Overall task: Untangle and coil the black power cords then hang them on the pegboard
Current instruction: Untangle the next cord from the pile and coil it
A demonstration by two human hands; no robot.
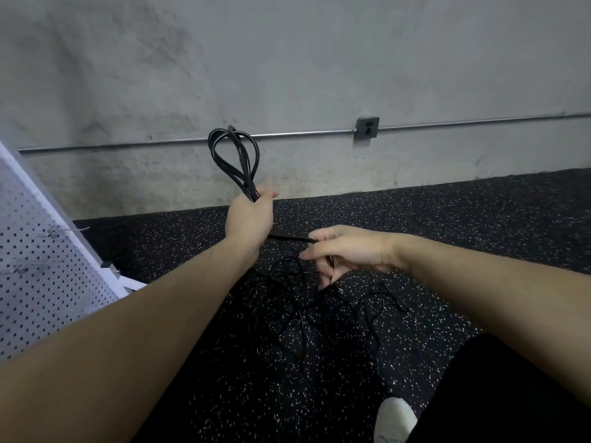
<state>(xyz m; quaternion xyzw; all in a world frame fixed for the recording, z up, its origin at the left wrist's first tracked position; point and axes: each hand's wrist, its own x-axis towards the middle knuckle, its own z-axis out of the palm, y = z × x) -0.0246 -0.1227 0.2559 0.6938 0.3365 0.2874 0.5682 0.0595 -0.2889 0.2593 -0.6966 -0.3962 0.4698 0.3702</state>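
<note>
The coiled power cord (235, 161) is held upright above the floor (447, 219), its loops gathered in the left hand (249, 215), whose fingers curl round them. One strand runs to the right hand (345, 251), which appears to pinch it. The tangled cords (297, 311) lie on the floor below. The pegboard (41, 266) leans at left.

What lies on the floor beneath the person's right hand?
Under the right hand a tangle of black cords sprawls on the speckled floor. The hand pinches a cord that runs to the left hand. The hand hides the strands directly below it.
</note>
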